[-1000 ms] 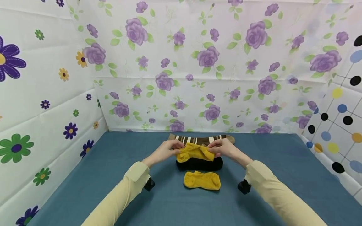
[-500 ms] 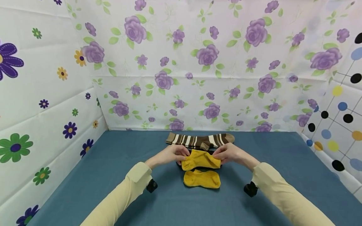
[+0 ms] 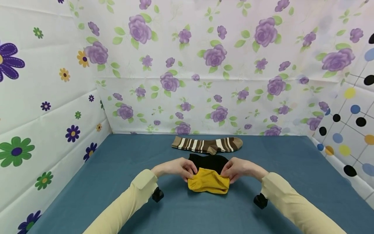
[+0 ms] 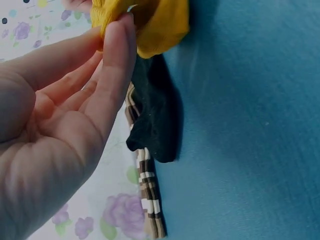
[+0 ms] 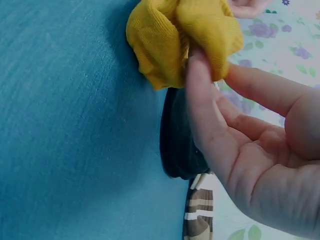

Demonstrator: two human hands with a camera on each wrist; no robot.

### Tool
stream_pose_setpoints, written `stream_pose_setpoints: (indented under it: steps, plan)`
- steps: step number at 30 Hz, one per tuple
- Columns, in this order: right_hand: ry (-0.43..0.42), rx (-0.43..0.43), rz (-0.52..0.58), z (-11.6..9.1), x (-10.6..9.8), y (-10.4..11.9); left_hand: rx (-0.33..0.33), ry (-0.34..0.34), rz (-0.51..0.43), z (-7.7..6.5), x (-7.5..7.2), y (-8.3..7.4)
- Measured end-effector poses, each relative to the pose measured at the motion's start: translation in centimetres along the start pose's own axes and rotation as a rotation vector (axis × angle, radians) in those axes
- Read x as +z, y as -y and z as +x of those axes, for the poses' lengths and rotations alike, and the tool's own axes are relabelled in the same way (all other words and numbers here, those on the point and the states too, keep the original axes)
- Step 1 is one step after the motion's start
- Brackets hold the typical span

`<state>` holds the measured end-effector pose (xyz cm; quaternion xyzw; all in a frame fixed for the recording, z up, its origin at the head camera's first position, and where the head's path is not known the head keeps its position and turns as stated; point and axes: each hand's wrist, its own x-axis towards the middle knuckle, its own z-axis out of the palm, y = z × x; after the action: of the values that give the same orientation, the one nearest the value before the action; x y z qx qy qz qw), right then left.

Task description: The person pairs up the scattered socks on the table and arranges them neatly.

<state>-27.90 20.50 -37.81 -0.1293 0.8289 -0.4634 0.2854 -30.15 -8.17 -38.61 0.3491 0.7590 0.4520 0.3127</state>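
Between thumb and fingers, my left hand (image 3: 182, 167) pinches the left end of a ribbed yellow sock (image 3: 208, 178). My right hand (image 3: 240, 167) pinches its right end. The sock is held low over the spot where a second yellow sock lay, which it mostly hides in the head view. In the right wrist view, yellow fabric (image 5: 155, 47) bulges beside the held part (image 5: 210, 35); where one sock ends and the other begins is unclear. Just behind the hands, a black sock (image 3: 208, 162) lies flat on the table.
A brown, white and tan striped sock (image 3: 201, 145) lies farther back on the blue table (image 3: 140, 149). Floral cloth (image 3: 181, 94) stands behind the table, with patterned cloth at both sides. A small black device (image 3: 157, 194) is strapped under each wrist.
Both hands have brought the held yellow sock toward the body, from over the black sock to over the other yellow sock. The black and striped socks have come into fuller view.
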Motion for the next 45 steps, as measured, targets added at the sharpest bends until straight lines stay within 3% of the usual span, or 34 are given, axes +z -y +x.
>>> stream_pose_setpoints:
  steps: [4,13,23,30,38,45]
  plan:
    - [0.007,0.033,-0.042,-0.4,0.3,0.4,-0.006,0.004,0.013,0.0,0.4,0.2]
    - [0.015,-0.022,-0.315,-0.8,1.4,1.8,-0.021,-0.015,0.105,0.1,0.9,-0.4]
    - [-0.047,-0.075,-0.330,-0.5,1.7,1.2,-0.045,-0.085,0.292,0.4,1.6,-0.5]
    - [-0.117,0.001,-0.389,-0.4,2.7,0.9,-0.044,-0.122,0.492,0.7,2.1,-0.3]
    - [-0.123,0.052,-0.384,-0.2,2.7,1.0,-0.063,-0.076,0.371,0.8,2.4,0.0]
    - [-0.069,0.019,-0.362,-0.5,2.3,1.0,-0.029,-0.060,0.373,0.5,2.0,-0.1]
